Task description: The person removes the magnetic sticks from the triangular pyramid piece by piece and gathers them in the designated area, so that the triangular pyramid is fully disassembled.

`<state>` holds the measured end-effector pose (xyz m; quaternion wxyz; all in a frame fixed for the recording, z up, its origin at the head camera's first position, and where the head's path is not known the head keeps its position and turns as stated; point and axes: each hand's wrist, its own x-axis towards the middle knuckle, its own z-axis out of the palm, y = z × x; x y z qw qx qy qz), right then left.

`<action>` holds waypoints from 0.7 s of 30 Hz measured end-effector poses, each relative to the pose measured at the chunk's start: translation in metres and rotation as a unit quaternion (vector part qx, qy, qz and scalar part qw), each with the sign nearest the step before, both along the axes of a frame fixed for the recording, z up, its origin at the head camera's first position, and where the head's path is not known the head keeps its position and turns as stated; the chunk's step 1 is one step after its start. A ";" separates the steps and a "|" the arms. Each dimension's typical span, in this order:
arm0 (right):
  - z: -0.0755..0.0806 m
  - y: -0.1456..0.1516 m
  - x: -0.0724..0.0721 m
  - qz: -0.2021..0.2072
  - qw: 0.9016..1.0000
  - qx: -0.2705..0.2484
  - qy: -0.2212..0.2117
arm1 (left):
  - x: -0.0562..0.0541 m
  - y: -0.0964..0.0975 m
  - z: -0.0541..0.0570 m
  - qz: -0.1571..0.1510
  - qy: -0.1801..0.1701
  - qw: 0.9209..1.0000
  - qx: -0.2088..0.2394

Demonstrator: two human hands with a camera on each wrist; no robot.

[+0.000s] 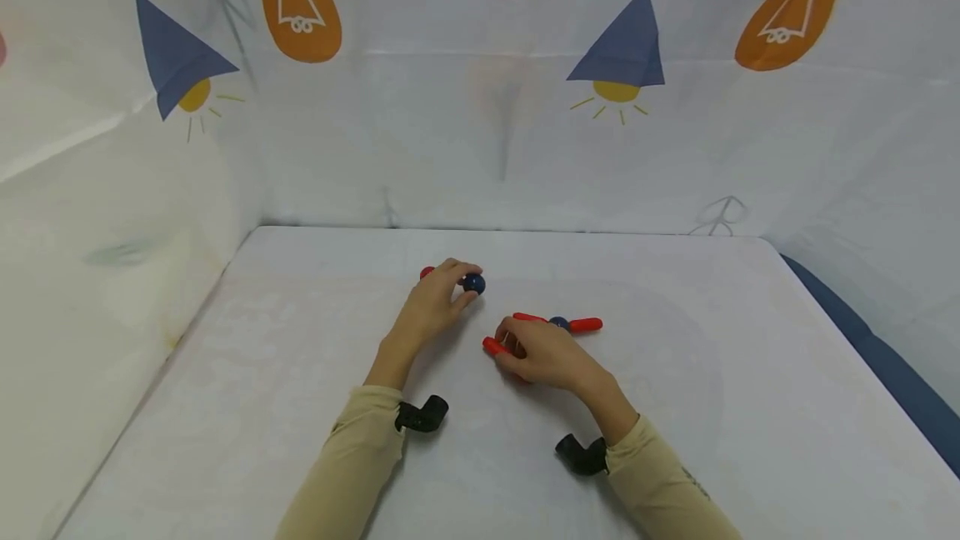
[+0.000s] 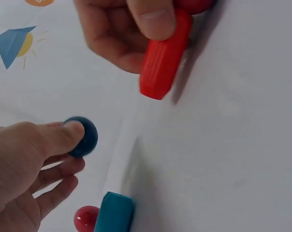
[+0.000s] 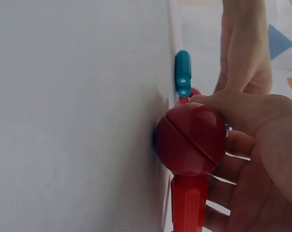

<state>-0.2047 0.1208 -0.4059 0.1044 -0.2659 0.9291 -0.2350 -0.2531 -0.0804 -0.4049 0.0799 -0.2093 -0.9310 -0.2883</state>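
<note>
My left hand (image 1: 429, 311) pinches a dark blue ball (image 1: 473, 283) between thumb and fingers, above the tabletop. Beyond that hand, a red ball (image 2: 86, 218) lies against a teal rod (image 2: 114, 212); the head view mostly hides them. My right hand (image 1: 551, 357) grips a red rod (image 2: 165, 60), its thumb pressed on the rod's side. A red ball with a seam (image 3: 190, 140) sits close to this hand in the right wrist view, with a red rod (image 3: 188, 203) extending from it. Behind the right hand in the head view shows another dark blue ball (image 1: 559, 322) between red rods.
The white table (image 1: 300, 457) spreads out around both hands. A white curtain (image 1: 420, 140) printed with lamps and bulbs hangs behind its far edge. Black wrist pieces (image 1: 423, 414) stick out from both sleeves.
</note>
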 end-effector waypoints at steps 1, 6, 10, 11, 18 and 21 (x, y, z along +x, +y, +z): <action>0.001 0.000 0.000 0.000 1.000 -0.002 0.000 | -0.002 -0.001 0.001 0.006 0.000 1.000 0.000; 0.003 0.005 0.000 0.017 0.999 0.005 -0.031 | -0.016 -0.006 0.004 -0.007 -0.010 1.000 -0.027; 0.005 0.009 0.000 0.053 0.997 0.018 -0.054 | -0.026 -0.011 0.003 0.001 0.006 0.997 -0.078; 0.006 0.010 -0.001 0.061 0.996 0.017 -0.058 | -0.028 -0.013 0.003 0.006 0.012 0.996 -0.088; 0.005 0.013 -0.002 0.072 0.995 0.010 -0.074 | -0.032 -0.013 0.000 0.016 -0.012 0.993 -0.118; 0.005 0.014 -0.002 0.066 0.995 0.011 -0.071 | -0.032 -0.011 -0.002 0.022 -0.031 0.992 -0.120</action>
